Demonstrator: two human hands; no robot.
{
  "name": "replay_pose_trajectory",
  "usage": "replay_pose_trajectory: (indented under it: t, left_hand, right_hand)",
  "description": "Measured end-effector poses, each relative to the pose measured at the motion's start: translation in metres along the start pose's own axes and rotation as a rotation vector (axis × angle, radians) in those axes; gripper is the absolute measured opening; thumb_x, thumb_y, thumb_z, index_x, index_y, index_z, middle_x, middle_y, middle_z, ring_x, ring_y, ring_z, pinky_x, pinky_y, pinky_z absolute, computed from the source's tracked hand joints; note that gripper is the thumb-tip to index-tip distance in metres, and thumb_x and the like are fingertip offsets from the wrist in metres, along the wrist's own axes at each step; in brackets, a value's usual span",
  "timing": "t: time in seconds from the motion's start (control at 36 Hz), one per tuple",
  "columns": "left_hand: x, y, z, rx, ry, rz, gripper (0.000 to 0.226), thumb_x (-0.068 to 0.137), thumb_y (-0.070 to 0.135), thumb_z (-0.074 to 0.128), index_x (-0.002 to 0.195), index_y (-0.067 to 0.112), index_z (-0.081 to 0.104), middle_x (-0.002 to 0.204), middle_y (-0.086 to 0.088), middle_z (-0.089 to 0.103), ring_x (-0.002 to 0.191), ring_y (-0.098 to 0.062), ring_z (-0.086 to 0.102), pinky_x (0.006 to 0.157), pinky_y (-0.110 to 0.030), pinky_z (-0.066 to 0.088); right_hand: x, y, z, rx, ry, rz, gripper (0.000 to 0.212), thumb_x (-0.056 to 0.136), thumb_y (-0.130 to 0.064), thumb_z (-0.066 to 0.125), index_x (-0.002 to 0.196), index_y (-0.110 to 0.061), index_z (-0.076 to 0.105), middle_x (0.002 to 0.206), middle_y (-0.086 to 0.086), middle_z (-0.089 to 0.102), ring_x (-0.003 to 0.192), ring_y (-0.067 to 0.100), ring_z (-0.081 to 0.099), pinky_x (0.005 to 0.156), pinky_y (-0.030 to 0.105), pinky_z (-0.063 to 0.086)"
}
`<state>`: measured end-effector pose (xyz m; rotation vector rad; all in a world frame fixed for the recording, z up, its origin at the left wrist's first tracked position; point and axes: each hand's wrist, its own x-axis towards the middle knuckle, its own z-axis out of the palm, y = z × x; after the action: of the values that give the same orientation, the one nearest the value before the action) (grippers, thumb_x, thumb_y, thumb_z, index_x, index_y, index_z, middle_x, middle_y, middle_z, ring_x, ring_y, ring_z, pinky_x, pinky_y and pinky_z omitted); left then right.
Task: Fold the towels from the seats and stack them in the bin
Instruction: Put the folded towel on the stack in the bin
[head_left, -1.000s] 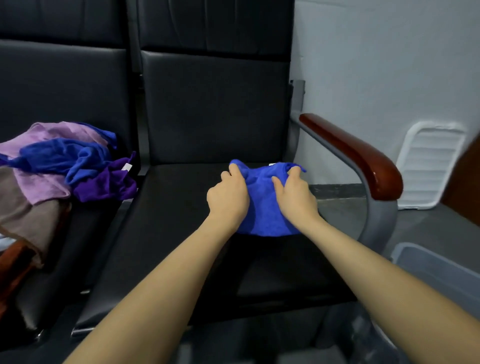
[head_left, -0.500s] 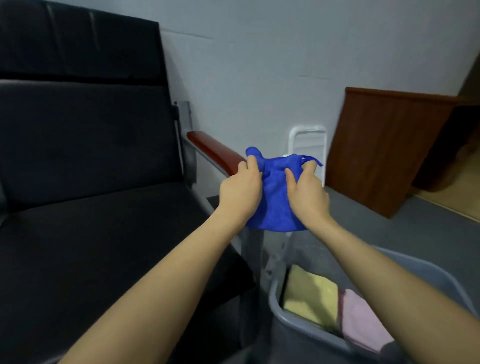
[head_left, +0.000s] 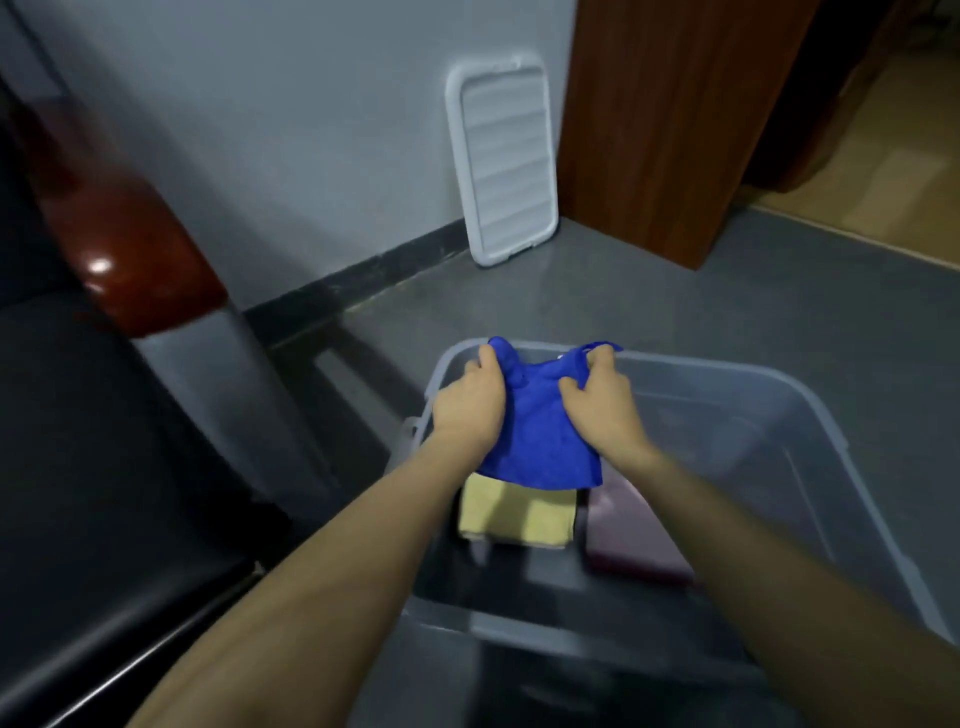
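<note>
Both hands are over the gray bin (head_left: 810, 415), holding the blue towel (head_left: 543, 441) in the air. The left hand (head_left: 470, 402) pinches the top left corner, and the right hand (head_left: 602, 402) pinches the top right corner, with the fingers curled tight round the cloth. So each grip is closed on the towel, not wide.

The towel hangs just above the things already in the bin. Below it lies a folded yellow towel (head_left: 493, 519), and just beside that, on the right, a folded purple towel (head_left: 634, 535).

I think the step now is to set the blue towel down. To do it well, the hands should go down slowly and stay level, so the folds do not fall open. It would be good to lay it flat on the yellow towel, or in a free spot near it, with the edges lined up. Then the fingers should let go at the same time and slide out gently. If one corner drops first, the towel may flop and need folding again.

The towel is bright blue and looks soft and fuzzy. It seems to be folded small, with a rounded bottom edge, but the picture is a bit blurry, so I can't tell how neat the folds are. Little bunches of cloth stick up above each hand.
</note>
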<state>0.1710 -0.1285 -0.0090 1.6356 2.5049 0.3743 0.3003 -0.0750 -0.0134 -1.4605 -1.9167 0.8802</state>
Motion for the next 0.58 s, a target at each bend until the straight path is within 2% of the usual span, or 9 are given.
replay_pose_trajectory:
  t: [0.17, 0.22, 0.31, 0.36, 0.42, 0.47, 0.53, 0.58]
  left_hand:
    - [0.01, -0.009, 0.077, 0.029, -0.112, -0.03, 0.037, 0.095, 0.005, 0.031, 0.13, 0.016, 0.026, 0.111, -0.013, 0.047, 0.087, -0.037, 0.056, 0.065, -0.039, 0.04]
    - [0.014, -0.015, 0.096, 0.026, -0.152, -0.05, 0.039, 0.094, 0.005, 0.032, 0.131, 0.017, 0.027, 0.112, -0.013, 0.045, 0.082, -0.034, 0.053, 0.063, -0.038, 0.039]
    - [0.023, -0.019, 0.126, 0.026, -0.212, -0.071, 0.036, 0.093, 0.009, 0.033, 0.128, 0.016, 0.031, 0.117, -0.012, 0.042, 0.077, -0.03, 0.046, 0.063, -0.035, 0.036]
    - [0.027, -0.024, 0.139, 0.058, -0.251, -0.082, 0.037, 0.093, 0.008, 0.033, 0.129, 0.015, 0.033, 0.122, -0.012, 0.04, 0.08, -0.031, 0.05, 0.063, -0.035, 0.037]
    - [0.032, -0.029, 0.155, 0.093, -0.271, -0.103, 0.039, 0.094, 0.008, 0.035, 0.133, 0.015, 0.032, 0.124, -0.013, 0.039, 0.086, -0.034, 0.056, 0.063, -0.035, 0.038]
    - [0.033, -0.033, 0.166, 0.116, -0.291, -0.129, 0.042, 0.094, 0.006, 0.037, 0.136, 0.014, 0.031, 0.127, -0.013, 0.036, 0.092, -0.034, 0.056, 0.066, -0.037, 0.042]
    - [0.033, -0.038, 0.181, 0.135, -0.341, -0.159, 0.048, 0.095, 0.007, 0.038, 0.141, 0.014, 0.027, 0.134, -0.014, 0.031, 0.107, -0.033, 0.051, 0.082, -0.04, 0.045]
    - [0.033, -0.043, 0.193, 0.202, -0.374, -0.146, 0.056, 0.096, 0.012, 0.042, 0.147, 0.015, 0.019, 0.146, -0.016, 0.021, 0.124, -0.033, 0.038, 0.101, -0.04, 0.036]
  right_hand:
    - [0.024, 0.08, 0.046, 0.025, -0.122, 0.122, 0.02, 0.091, -0.01, 0.054, 0.096, -0.009, 0.035, 0.077, 0.003, 0.048, 0.077, 0.025, 0.046, 0.068, 0.027, 0.031]
    - [0.026, 0.103, 0.059, 0.071, -0.13, 0.11, 0.024, 0.09, -0.008, 0.058, 0.092, -0.008, 0.034, 0.07, -0.003, 0.041, 0.07, 0.022, 0.043, 0.063, 0.026, 0.027]
    - [0.028, 0.135, 0.076, 0.107, -0.171, 0.096, 0.025, 0.088, -0.002, 0.058, 0.09, -0.009, 0.033, 0.069, -0.004, 0.039, 0.06, 0.014, 0.038, 0.057, 0.026, 0.023]
    - [0.029, 0.148, 0.086, 0.119, -0.222, 0.085, 0.023, 0.086, 0.005, 0.052, 0.091, -0.01, 0.036, 0.078, 0.001, 0.046, 0.068, 0.018, 0.043, 0.062, 0.025, 0.028]
    - [0.032, 0.161, 0.098, 0.107, -0.287, 0.048, 0.028, 0.083, 0.012, 0.046, 0.095, -0.013, 0.044, 0.098, 0.006, 0.052, 0.089, 0.021, 0.048, 0.078, 0.021, 0.035]
    - [0.031, 0.168, 0.107, 0.064, -0.361, 0.008, 0.04, 0.083, 0.015, 0.042, 0.108, -0.012, 0.056, 0.117, 0.01, 0.049, 0.106, 0.022, 0.048, 0.086, 0.01, 0.03]
    - [0.032, 0.179, 0.116, 0.022, -0.428, 0.031, 0.051, 0.084, 0.017, 0.038, 0.125, -0.007, 0.055, 0.131, 0.011, 0.041, 0.117, 0.023, 0.045, 0.089, 0.003, 0.027]
    - [0.031, 0.186, 0.122, -0.067, -0.479, 0.047, 0.059, 0.084, 0.014, 0.038, 0.138, -0.01, 0.046, 0.145, 0.008, 0.03, 0.125, 0.027, 0.043, 0.1, 0.017, 0.034]
